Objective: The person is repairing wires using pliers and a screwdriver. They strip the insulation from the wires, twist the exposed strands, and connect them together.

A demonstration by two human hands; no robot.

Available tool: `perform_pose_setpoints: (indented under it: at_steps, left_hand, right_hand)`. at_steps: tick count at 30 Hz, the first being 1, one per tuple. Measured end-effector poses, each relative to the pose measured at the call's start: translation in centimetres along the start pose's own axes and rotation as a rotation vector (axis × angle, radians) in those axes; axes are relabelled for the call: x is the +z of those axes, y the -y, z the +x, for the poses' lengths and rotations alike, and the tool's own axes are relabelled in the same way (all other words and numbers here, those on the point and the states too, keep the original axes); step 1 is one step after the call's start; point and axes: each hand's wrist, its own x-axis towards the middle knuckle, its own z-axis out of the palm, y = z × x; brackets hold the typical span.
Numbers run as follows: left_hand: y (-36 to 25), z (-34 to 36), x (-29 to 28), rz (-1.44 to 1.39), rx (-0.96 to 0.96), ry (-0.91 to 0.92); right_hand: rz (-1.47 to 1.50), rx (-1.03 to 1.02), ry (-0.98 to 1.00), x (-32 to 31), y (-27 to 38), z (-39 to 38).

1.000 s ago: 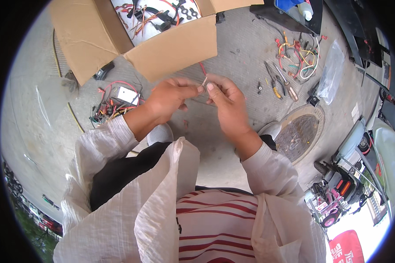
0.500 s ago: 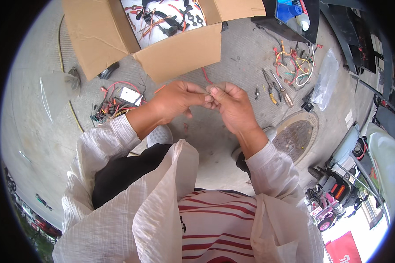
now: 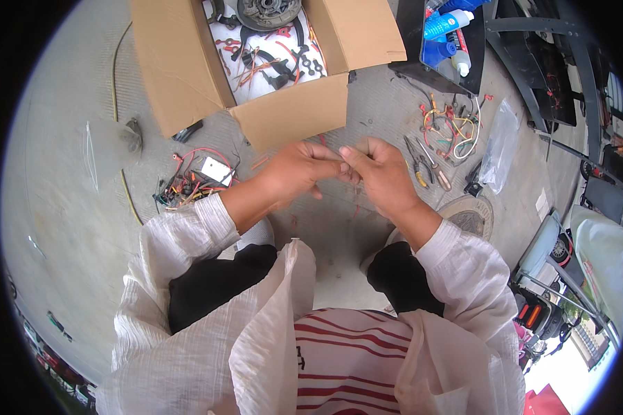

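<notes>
My left hand [image 3: 299,171] and my right hand [image 3: 383,173] meet in front of me above the concrete floor. Thumbs and fingers of both are pinched together at the fingertips, almost touching. Whatever they hold is too small and too covered to make out. A short bit of red wire [image 3: 322,139] shows just beyond the left fingers; I cannot tell whether it is held or lies on the floor. Beside my left wrist lies a small orange strip [image 3: 259,163]. Close by is a tangle of wires [image 3: 187,181] with a white rectangular piece [image 3: 217,171] on it.
Ahead stands an open cardboard box [image 3: 291,114] containing wires, black parts and a round metal part [image 3: 268,11]. At right are pliers [image 3: 417,163], a screwdriver [image 3: 437,169], a wire bundle [image 3: 453,128], a plastic bag [image 3: 501,145], a black bin with bottles [image 3: 410,69] and a round cover [image 3: 469,218].
My view has tilted forward, so more of the box's inside, including the round metal part, shows. Both hands stay pinched together, with the fingers shifting slightly.
</notes>
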Motion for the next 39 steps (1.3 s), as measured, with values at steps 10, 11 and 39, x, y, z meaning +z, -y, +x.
perform_pose_setpoints:
  at_steps: [10, 11, 39]
  left_hand:
    - [-8.2, 1.1, 5.6, 0.162, 0.111, 0.032]
    - [-8.6, 1.3, 6.4, 0.179, 0.110, 0.028]
    - [-4.8, 12.7, 20.0, -0.806, 0.473, -0.011]
  right_hand:
    - [-0.038, -0.141, 0.091, -6.9, 7.1, -0.7]
    - [-0.001, -0.152, 0.112, -7.7, 7.0, -0.8]
    - [-0.413, -0.886, -0.185, -20.2, 1.0, -1.0]
